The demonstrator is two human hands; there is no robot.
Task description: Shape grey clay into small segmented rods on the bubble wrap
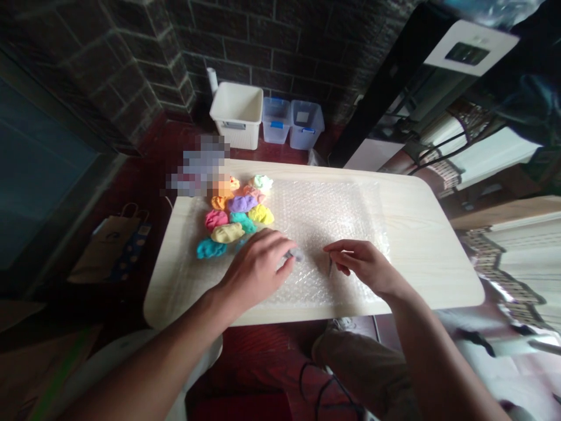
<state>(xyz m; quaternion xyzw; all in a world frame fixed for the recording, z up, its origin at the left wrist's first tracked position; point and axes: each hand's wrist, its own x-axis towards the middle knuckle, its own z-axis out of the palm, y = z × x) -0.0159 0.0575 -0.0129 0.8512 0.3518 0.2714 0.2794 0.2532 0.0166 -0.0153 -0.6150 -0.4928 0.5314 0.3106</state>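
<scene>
My left hand (pixel 263 260) is closed, with a small grey crumpled piece (pixel 295 255) showing between thumb and fingers. To the right, my right hand (pixel 357 263) makes a pinch; a thin dark sliver (pixel 330 263) shows below its fingertips, too small to name. Both hands are just above a sheet of bubble wrap (pixel 324 210). Left of them lie several soft crumpled bundles, among them a purple one (pixel 242 203), a yellow one (pixel 261 214), a beige one (pixel 227 233) and a blue one (pixel 211 248). A pale blue bundle is partly hidden behind my left hand.
The bubble wrap lies on a pale wooden table (pixel 432 234) with rounded corners. Behind it on the floor stand a white bin (pixel 239 126) and two clear tubs (pixel 277 120). Paper bags (pixel 107 245) lie at the left. A blurred patch covers the table's far left corner.
</scene>
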